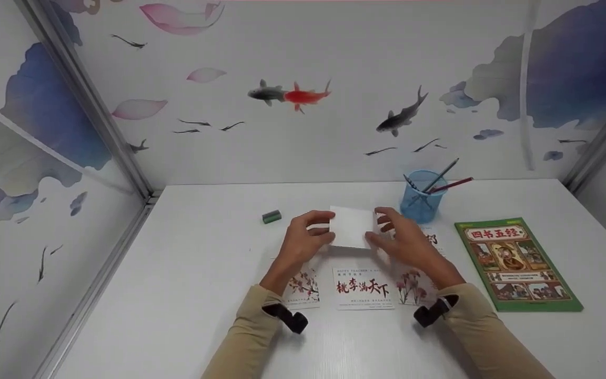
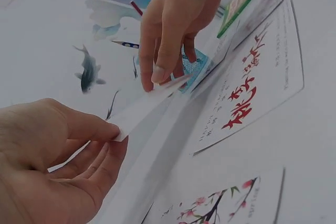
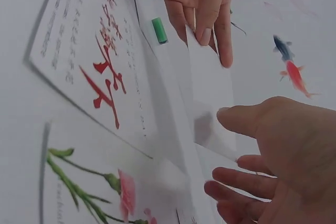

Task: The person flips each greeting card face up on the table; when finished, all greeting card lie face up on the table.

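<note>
A white card (image 1: 352,227), its visible face blank, is held raised and tilted over the middle of the table. My left hand (image 1: 304,238) pinches its left edge between thumb and fingers. At the right edge, my right hand (image 1: 408,242) holds it, with the thumb (image 3: 239,120) on its face and curled fingers around the edge. Nearer me lie a card with red characters (image 1: 363,288), a blossom-branch card (image 1: 305,288) and a pink-flower card (image 1: 413,287). Another card (image 1: 434,239) with dark characters is partly hidden behind my right hand.
A blue mesh cup (image 1: 423,205) with several pencils stands at the back right. A green-covered book (image 1: 518,266) lies at the right. A small green and dark block (image 1: 271,216) sits left of my hands. Printed wall panels (image 1: 334,147) border the table.
</note>
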A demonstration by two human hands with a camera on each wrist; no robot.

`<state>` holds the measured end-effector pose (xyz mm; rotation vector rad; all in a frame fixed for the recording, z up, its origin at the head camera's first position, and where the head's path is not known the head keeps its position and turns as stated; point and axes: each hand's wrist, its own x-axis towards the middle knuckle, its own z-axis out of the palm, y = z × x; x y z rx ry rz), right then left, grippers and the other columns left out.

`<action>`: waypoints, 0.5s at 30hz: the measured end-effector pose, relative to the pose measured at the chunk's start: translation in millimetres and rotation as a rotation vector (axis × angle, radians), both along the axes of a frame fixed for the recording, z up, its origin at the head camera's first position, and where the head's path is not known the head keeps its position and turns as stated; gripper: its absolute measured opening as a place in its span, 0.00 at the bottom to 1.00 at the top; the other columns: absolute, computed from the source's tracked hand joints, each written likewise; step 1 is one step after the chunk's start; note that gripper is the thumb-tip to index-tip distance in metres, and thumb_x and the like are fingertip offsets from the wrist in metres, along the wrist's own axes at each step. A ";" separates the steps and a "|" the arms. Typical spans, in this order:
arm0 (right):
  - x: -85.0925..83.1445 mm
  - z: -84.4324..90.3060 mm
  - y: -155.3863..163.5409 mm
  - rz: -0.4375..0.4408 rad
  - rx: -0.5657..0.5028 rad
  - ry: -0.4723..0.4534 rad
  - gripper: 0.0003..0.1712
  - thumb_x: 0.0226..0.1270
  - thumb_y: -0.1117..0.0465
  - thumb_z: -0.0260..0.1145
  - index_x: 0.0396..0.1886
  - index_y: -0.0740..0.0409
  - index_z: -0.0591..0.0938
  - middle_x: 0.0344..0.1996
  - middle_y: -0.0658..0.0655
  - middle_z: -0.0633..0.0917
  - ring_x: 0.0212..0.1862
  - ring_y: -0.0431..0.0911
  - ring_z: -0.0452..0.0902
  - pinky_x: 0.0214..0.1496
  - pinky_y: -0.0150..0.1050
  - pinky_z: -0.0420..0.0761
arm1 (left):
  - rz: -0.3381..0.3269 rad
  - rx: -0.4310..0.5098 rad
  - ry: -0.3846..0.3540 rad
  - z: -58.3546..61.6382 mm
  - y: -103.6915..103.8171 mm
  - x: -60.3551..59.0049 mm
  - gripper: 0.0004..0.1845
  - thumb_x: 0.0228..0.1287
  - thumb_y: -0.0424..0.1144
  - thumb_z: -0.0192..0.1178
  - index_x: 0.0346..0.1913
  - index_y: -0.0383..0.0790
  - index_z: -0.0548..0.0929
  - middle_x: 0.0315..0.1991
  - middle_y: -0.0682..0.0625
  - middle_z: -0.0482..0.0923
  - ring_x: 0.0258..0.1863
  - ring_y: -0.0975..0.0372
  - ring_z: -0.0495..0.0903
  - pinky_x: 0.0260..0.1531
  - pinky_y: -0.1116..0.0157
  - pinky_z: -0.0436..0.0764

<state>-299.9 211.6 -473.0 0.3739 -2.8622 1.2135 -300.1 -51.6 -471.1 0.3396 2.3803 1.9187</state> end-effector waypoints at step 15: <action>14.9 12.3 -27.8 0.120 -0.363 0.175 0.30 0.80 0.49 0.70 0.77 0.45 0.76 0.67 0.56 0.86 0.58 0.52 0.91 0.51 0.37 0.90 | -0.079 -0.054 -0.088 0.7 25.0 10.1 0.33 0.83 0.66 0.50 0.72 0.46 0.83 0.70 0.48 0.82 0.69 0.54 0.83 0.71 0.51 0.81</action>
